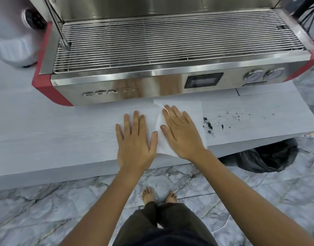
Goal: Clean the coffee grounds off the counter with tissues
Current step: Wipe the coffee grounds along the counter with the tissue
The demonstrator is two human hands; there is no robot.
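A white tissue (pixel 182 106) lies spread flat on the pale wood-grain counter (pixel 46 132), just in front of the espresso machine. My left hand (pixel 135 141) rests flat on the tissue's left part, fingers apart. My right hand (pixel 181 132) presses flat on its middle, fingers spread, beside a raised crease. Dark coffee grounds (pixel 208 126) are scattered on the counter to the right of the tissue, with a thicker patch near the tissue's right edge and finer specks (pixel 236 115) farther right.
A steel espresso machine (pixel 117 86) with red corners and a wire drip grate (pixel 152 41) fills the back of the counter. A black-lined bin (pixel 266 157) stands on the marble floor under the counter's right end. My bare feet are below.
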